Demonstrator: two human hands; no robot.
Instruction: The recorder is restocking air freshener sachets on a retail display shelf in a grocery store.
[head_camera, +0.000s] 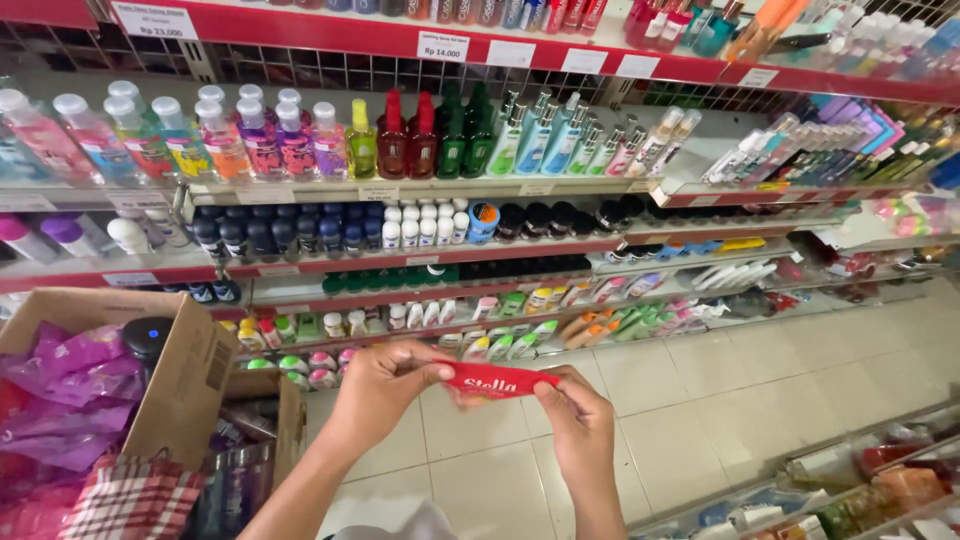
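Observation:
A narrow red strip label (495, 381) with white lettering is stretched between both my hands, low in the middle of the view. My left hand (385, 385) pinches its left end with thumb and fingers. My right hand (575, 425) pinches the right end from below. The strip is held level in front of the lower store shelves, above the tiled floor (700, 390).
Red-edged shelves (400, 255) hold rows of coloured bottles, dark-capped jars and small packets. An open cardboard box (185, 370) with purple packets and a black round object stands at left. A checked cloth (130, 500) lies below it. More packaged goods fill the bottom-right shelf (860, 480).

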